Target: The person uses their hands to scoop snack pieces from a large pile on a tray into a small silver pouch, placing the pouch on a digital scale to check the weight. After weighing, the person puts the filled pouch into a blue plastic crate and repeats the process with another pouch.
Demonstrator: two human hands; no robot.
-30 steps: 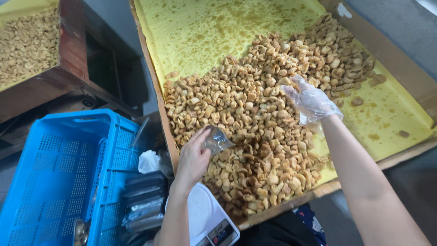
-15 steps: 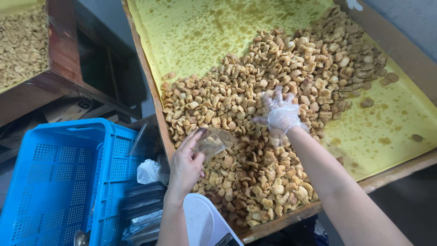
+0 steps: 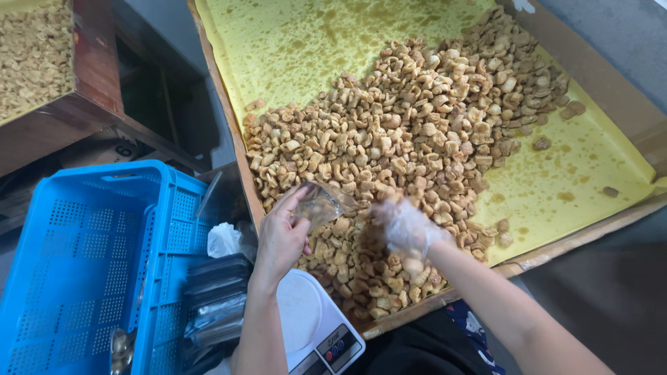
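A: What's closest to the camera?
B: A white kitchen scale (image 3: 309,326), with a blue perforated crate (image 3: 83,271) to its left and dark packets (image 3: 215,298) between them.

A: And the hands?
B: The bare left hand (image 3: 281,236) pinches a small clear bag (image 3: 321,203) between thumb and fingers, held over the near edge of the pile. The right hand (image 3: 406,229), in a thin clear glove, is blurred; it is cupped around some fried snack pieces (image 3: 389,139) just beside the bag's mouth, fingers curled loosely.

A: Further out?
B: The pieces lie heaped on yellow paper (image 3: 313,42) lining a wooden tray (image 3: 229,139). Another tray of pieces (image 3: 35,55) sits far left.
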